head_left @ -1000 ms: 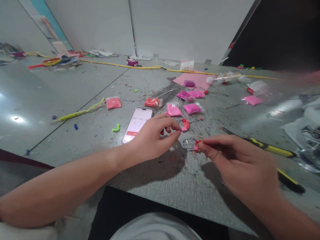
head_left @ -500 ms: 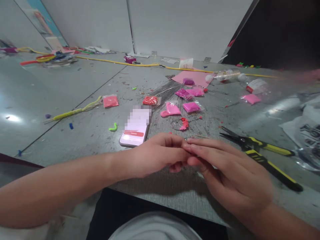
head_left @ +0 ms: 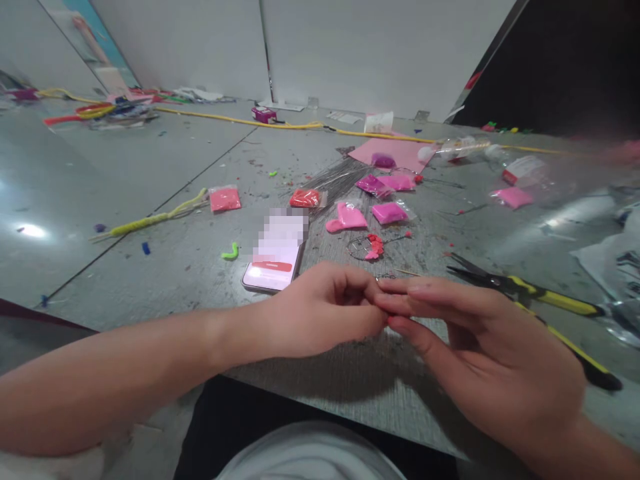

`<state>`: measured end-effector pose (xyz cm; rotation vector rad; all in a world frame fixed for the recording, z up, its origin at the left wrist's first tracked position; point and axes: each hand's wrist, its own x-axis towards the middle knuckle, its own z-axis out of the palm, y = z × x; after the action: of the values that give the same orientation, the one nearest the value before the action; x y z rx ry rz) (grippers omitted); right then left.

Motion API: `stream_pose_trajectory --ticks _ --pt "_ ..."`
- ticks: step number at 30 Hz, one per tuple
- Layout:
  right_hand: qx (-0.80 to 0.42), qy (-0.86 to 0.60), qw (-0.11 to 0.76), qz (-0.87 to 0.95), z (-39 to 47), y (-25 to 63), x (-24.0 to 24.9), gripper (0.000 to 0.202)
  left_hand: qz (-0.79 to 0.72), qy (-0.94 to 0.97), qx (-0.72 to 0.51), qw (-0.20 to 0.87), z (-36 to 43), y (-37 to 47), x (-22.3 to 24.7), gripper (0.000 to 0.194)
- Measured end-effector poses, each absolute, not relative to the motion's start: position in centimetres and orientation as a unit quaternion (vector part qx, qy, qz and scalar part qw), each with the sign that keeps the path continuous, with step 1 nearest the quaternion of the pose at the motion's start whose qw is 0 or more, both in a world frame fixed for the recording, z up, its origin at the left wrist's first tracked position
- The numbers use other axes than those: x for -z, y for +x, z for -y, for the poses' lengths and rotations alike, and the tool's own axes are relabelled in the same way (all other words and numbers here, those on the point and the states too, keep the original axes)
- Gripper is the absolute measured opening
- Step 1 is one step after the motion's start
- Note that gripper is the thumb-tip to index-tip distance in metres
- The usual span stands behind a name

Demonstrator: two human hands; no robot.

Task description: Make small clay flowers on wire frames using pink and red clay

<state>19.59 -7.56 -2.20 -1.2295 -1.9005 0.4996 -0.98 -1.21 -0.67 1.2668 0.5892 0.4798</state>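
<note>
My left hand (head_left: 330, 303) is closed in a pinch, thumb against bent fingers. My right hand (head_left: 500, 353) meets it at the fingertips, its thumb and straight fingers pressed together. A small red piece (head_left: 389, 321) shows where the two hands touch; most of what they hold is hidden. Thin dark wire (head_left: 385, 277) peeks out just past the fingertips. Beyond them lies a round wire frame (head_left: 356, 249) with red and pink clay bits (head_left: 375, 247) along one side. A phone (head_left: 276, 257) with a lit screen lies beside my left hand. Black-and-yellow pliers (head_left: 555, 300) are partly behind my right hand.
Packets of pink clay (head_left: 390, 213) and red clay (head_left: 306, 198) lie mid-table near a fan of thin wires (head_left: 335, 180). Plastic bottles (head_left: 525, 172) lie at the right. A yellow cable (head_left: 225, 120) crosses the back. Yellow fuzzy stems (head_left: 145, 225) lie left.
My right hand has shifted right and turned, opening a gap behind its thumb. A red piece now shows at the fingertips. The whole view has drifted slightly.
</note>
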Motion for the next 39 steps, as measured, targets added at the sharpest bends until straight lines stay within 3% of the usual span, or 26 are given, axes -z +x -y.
stream_pose_trajectory --ticks 5,8,13,17,20,23,30,35,39 --pt "-0.271 -0.459 0.512 0.674 7.6 18.7 1.7 0.03 -0.262 0.714 -0.289 0.582 1.6 -1.3 0.7 0.006" --pt "-0.349 -0.481 0.516 0.617 7.0 18.6 1.6 0.028 -0.24 0.767 -0.326 0.499 1.6 -1.3 0.7 0.006" --pt "-0.441 -0.479 0.484 0.585 6.1 19.1 1.8 0.02 -0.242 0.7 -0.314 0.594 1.4 -0.9 0.4 0.007" --pt "-0.295 -0.467 0.484 0.679 6.3 19.4 1.6 0.008 -0.265 0.614 -0.272 0.692 1.3 -1.0 0.3 0.014" --pt "-0.118 -0.413 0.447 0.785 6.6 19.3 1.4 0.02 -0.29 0.594 -0.227 0.715 1.1 -1.2 0.3 0.012" --pt "-0.024 -0.369 0.411 0.834 6.7 19.2 1.2 0.025 -0.288 0.588 -0.204 0.728 0.9 -1.3 0.4 0.011" --pt "-0.011 -0.415 0.393 0.821 6.7 19.7 1.5 0.009 -0.302 0.595 -0.207 0.716 0.5 -1.2 0.5 0.022" --pt "-0.011 -0.441 0.394 0.806 7.3 20.0 1.2 0.021 -0.338 0.598 -0.205 0.697 0.4 -1.2 0.4 0.022" --pt "-0.048 -0.421 0.405 0.81 7.4 19.6 0.9 0.016 -0.323 0.597 -0.189 0.709 0.5 -1.1 0.3 0.021"
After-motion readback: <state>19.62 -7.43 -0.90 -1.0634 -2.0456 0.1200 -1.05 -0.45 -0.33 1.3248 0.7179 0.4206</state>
